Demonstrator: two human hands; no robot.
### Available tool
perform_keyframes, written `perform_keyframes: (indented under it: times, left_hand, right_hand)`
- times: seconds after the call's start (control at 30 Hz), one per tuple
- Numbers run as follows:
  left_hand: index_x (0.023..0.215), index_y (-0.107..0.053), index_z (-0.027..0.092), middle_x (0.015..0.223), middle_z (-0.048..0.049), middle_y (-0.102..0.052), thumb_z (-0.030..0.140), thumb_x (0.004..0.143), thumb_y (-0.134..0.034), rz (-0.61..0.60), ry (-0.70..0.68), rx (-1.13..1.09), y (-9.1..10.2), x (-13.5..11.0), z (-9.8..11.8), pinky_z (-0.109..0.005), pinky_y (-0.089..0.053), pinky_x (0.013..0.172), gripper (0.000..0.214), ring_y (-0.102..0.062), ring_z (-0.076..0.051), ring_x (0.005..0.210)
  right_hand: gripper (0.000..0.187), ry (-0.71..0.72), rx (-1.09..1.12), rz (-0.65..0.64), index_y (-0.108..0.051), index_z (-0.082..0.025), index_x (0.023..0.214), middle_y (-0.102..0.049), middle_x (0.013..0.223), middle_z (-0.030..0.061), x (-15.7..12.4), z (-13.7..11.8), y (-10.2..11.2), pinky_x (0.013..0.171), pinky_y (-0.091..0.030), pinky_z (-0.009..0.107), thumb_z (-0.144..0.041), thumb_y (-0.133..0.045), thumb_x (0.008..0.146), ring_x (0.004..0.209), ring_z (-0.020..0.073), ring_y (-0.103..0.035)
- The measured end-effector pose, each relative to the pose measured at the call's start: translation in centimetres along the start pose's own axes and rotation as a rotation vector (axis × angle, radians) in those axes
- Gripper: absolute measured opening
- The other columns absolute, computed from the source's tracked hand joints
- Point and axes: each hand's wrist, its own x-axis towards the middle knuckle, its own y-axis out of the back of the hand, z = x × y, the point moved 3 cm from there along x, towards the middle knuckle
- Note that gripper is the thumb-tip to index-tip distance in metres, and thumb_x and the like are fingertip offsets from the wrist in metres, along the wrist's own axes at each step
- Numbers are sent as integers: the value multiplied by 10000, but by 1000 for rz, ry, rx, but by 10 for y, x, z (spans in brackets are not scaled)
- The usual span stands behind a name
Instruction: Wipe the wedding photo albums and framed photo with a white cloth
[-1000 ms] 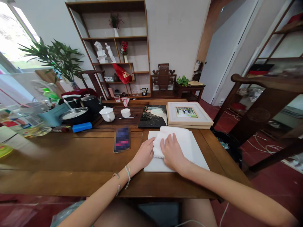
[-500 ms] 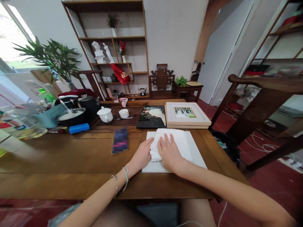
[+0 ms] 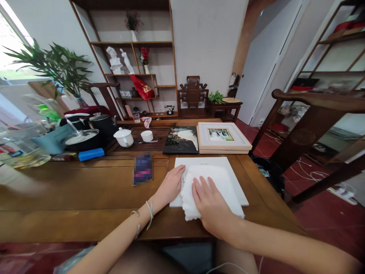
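Note:
My right hand (image 3: 214, 207) lies flat on a folded white towel (image 3: 225, 182), its fingers stretched out and slightly apart. The towel covers much of a flat white board (image 3: 234, 182) and hangs over its near edge. At the board's left side rests my left hand (image 3: 172, 185), fingers extended, with the tips touching the edge beside the towel. Its thumb is hard to see. A thin cord and an open bangle circle the left wrist. What lies under the towel is hidden.
Behind the board lie a dark photo panel (image 3: 182, 146) and pale framed pictures (image 3: 239, 142). A blurred-out phone-sized item (image 3: 143, 169) lies left of my left hand. Farther left are a white lidded cup (image 3: 123, 137), a blue block (image 3: 91, 154) and a black kettle (image 3: 99, 123). A wooden chair (image 3: 302, 133) stands right.
My right hand has slid the towel toward me, past the board's near edge, baring more of the board's far side. My left hand stays at the left edge. The view has shifted slightly.

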Motion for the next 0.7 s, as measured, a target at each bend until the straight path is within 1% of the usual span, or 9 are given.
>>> perform_keyframes:
  times: [0.07, 0.13, 0.2, 0.27, 0.37, 0.43, 0.5, 0.57, 0.7]
  left_hand:
    - [1294, -522, 88, 1365, -179, -537, 62, 867, -378, 0, -1, -7, 0, 0, 0, -453, -412, 1096, 451, -503, -260, 1279]
    - [1298, -520, 91, 1363, -177, -539, 53, 861, -380, 2, 1, -14, 0, 0, 0, -451, -416, 1092, 461, -505, -260, 1278]
    - [1298, -521, 91, 1360, -177, -541, 44, 858, -375, 7, 1, -15, -1, 0, 0, -454, -413, 1094, 466, -504, -260, 1277]
    - [1296, -523, 74, 1363, -185, -536, 42, 863, -360, 2, 5, -7, -2, 0, 0, -459, -407, 1099, 463, -502, -264, 1278]
    - [1306, -511, 48, 1372, -198, -522, 48, 872, -352, -22, 15, 8, -2, 0, -1, -458, -407, 1099, 463, -495, -272, 1284]
    - [1314, -507, 63, 1376, -189, -521, 54, 875, -359, -23, 16, 7, -2, 0, -1, -458, -408, 1098, 464, -493, -269, 1287]
    - [1315, -510, 88, 1375, -177, -527, 61, 880, -362, -12, 15, 1, -2, 0, -1, -460, -412, 1095, 460, -497, -262, 1286]
    - [1313, -513, 97, 1371, -173, -531, 63, 883, -361, -3, 14, -3, -2, 0, -1, -461, -415, 1093, 457, -500, -259, 1283]
    - [1315, -507, 74, 1372, -182, -529, 50, 875, -358, -10, 9, 5, -2, -1, 0, -455, -406, 1101, 466, -493, -260, 1290]
  right_hand:
    - [774, 21, 79, -7, -332, 47, 1431, -281, 1502, 273, -7, 5, 3, 1128, -151, 596, -216, -550, 737, 1382, 443, -220]
    - [780, 17, 157, -27, -338, -9, 1444, -291, 1518, 220, -4, 19, 3, 1139, -136, 578, -232, -541, 724, 1398, 394, -214]
    - [788, -11, 206, -25, -332, -58, 1455, -284, 1535, 170, 5, 38, 0, 1148, -91, 569, -229, -522, 709, 1415, 344, -195]
    - [805, -48, 233, -9, -314, -85, 1466, -269, 1547, 141, 17, 59, -5, 1149, -43, 569, -218, -505, 696, 1426, 310, -172]
    - [805, -96, 259, 9, -297, -98, 1474, -270, 1551, 118, 35, 85, -9, 1145, -13, 570, -200, -474, 695, 1430, 286, -167]
    - [772, -116, 266, 11, -313, -88, 1466, -288, 1544, 119, 42, 94, -11, 1144, -16, 571, -193, -448, 712, 1424, 281, -186]
    - [737, -113, 254, 9, -339, -75, 1451, -301, 1536, 129, 43, 94, -11, 1135, -13, 592, -188, -432, 729, 1422, 291, -187]
    - [729, -76, 221, 4, -347, -72, 1446, -289, 1539, 141, 37, 86, -12, 1117, 0, 629, -189, -443, 733, 1426, 316, -157]
    - [781, 11, 177, 10, -304, -69, 1465, -237, 1553, 168, 3, 53, -9, 1090, 35, 671, -190, -488, 715, 1431, 359, -89]
